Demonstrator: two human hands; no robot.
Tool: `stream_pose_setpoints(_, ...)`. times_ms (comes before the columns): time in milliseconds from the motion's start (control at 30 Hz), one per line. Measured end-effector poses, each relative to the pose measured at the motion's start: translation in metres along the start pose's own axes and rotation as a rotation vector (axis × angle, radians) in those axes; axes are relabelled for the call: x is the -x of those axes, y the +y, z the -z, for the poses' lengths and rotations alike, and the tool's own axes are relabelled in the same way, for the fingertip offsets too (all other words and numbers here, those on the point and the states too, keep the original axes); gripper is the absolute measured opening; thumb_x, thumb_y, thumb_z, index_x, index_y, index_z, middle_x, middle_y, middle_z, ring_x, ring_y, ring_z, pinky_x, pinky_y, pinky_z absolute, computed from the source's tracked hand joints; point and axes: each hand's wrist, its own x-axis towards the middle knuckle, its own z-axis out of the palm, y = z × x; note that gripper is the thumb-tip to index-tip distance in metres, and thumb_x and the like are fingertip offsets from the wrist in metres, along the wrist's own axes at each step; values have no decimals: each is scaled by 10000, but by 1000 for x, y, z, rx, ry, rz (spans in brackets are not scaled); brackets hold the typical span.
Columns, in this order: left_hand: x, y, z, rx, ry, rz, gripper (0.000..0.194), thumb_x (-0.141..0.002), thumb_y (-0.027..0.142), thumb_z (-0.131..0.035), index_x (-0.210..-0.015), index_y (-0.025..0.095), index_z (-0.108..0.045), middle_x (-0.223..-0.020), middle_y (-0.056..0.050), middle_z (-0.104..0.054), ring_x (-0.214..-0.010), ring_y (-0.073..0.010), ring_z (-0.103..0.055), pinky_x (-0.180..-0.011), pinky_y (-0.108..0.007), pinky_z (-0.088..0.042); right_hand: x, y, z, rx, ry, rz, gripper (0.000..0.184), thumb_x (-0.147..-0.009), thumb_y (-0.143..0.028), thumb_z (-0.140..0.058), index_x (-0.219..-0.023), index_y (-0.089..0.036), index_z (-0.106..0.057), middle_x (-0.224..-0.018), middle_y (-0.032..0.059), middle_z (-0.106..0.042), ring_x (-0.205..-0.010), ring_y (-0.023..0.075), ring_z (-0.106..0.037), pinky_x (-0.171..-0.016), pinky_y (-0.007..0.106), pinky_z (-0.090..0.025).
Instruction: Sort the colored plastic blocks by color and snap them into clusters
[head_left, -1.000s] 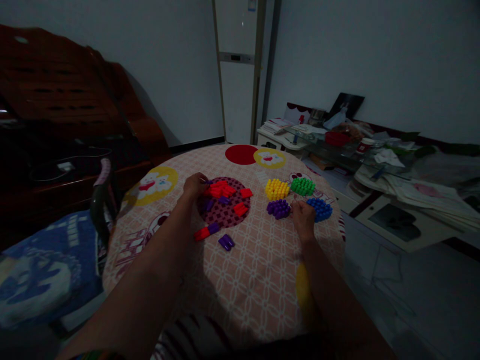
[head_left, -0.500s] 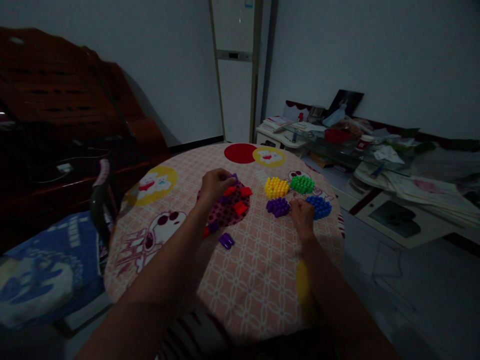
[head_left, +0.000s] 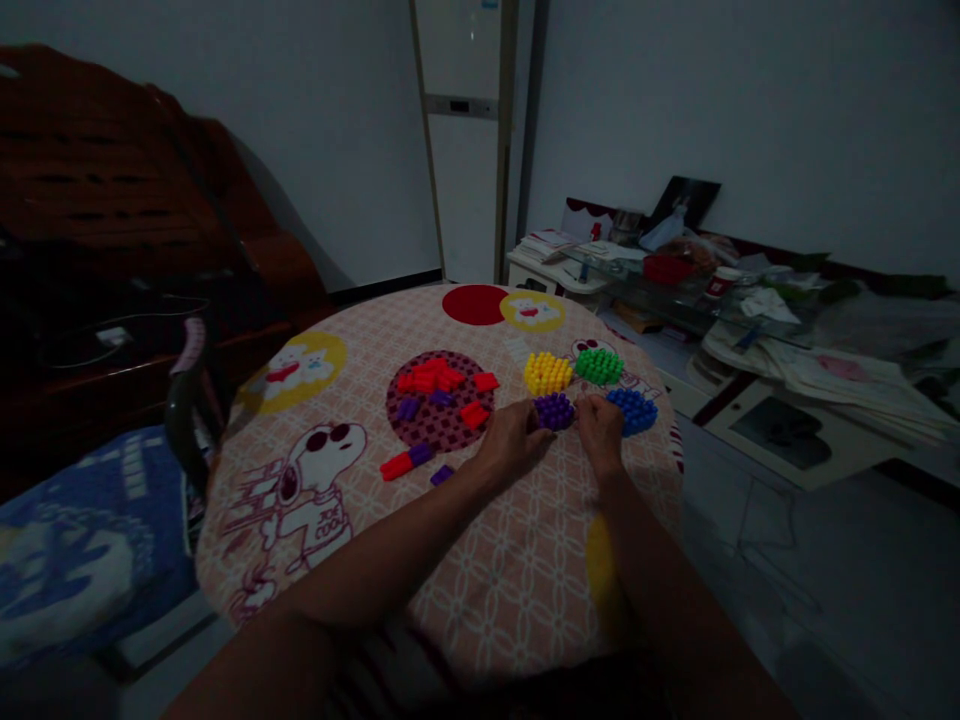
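Observation:
My left hand (head_left: 514, 435) is closed at the left end of a knobbly purple block cluster (head_left: 555, 411), with a bit of purple between thumb and fingers. At the cluster's right end, the bent fingers of my right hand (head_left: 600, 428) pinch its edge. A yellow cluster (head_left: 547, 373) and a green cluster (head_left: 599, 366) lie just beyond it. Close to my right hand on its right sits a blue cluster (head_left: 632, 411). On the left are a pile of red blocks (head_left: 431, 376), a joined red-and-purple stick (head_left: 405, 462) and a loose purple block (head_left: 442, 476).
A patterned cloth covers the round table (head_left: 495, 560). To the left stand a chair with a blue cushion (head_left: 97, 540) and a wooden bench (head_left: 112, 200). A cluttered glass-topped stand (head_left: 660, 290) runs along the right wall. A tall white cabinet (head_left: 465, 190) is behind.
My left hand has moved right and nearer, from over the red pile to the purple cluster. My right hand stays at that cluster's right end. The view has shifted slightly.

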Motion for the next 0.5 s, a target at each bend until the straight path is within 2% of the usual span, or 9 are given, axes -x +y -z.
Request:
stream_pose_setpoints(333,-3,-3,-11,-40,12,-23,171,-779,263,-730,-743,184,-583,-728,-38,-642,-665,-172,-573,-598,-281,-380,0,-2,1,27,9,34,375,-896,-411,-427,-584,-217,-506,-582,3,-547,-586,161,-477,-596,301,-319)
stream_pose_setpoints(433,-8,0,7,-86,-27,-28,125,-753,207,-733,-746,179,-612,-747,-43,-659,-673,-176,-586,-611,-279,-398,0,-1,1,8,6,21,368,-895,-409,-433,-602,-212,-539,-593,12,-569,-593,164,-480,-597,296,-344)
stream_pose_setpoints(500,-14,-2,34,-136,-99,-59,74,-739,137,-709,-755,174,-647,-764,-42,-677,-695,-176,-605,-640,-272,-415,0,0,1,1,8,8,356,-891,-397,-447,-608,-209,-555,-600,18,-582,-604,166,-487,-600,293,-363)
